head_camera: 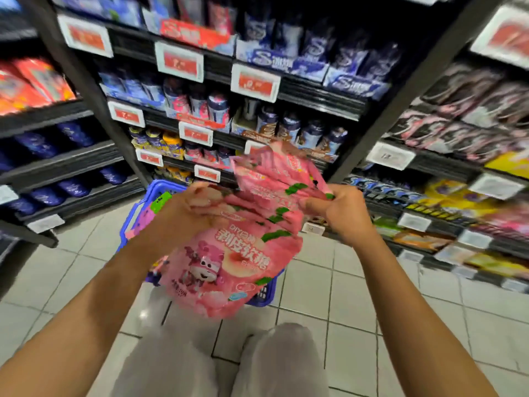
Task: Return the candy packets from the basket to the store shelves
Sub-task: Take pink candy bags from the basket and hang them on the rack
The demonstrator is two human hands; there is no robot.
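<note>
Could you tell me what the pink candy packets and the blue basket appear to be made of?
Pink candy packets: apparently thin glossy plastic film, since they crease and reflect light. Blue basket: likely rigid moulded plastic, judging by its smooth, uniformly coloured rim.

Both forearms are bare from the frame's lower edge to the wrists, with no sleeve in view. The left hand (183, 213) and right hand (340, 210) carry no glove, ring, watch or band. Below them, the person's legs are covered by loose light grey fabric trousers (274, 365).
</note>
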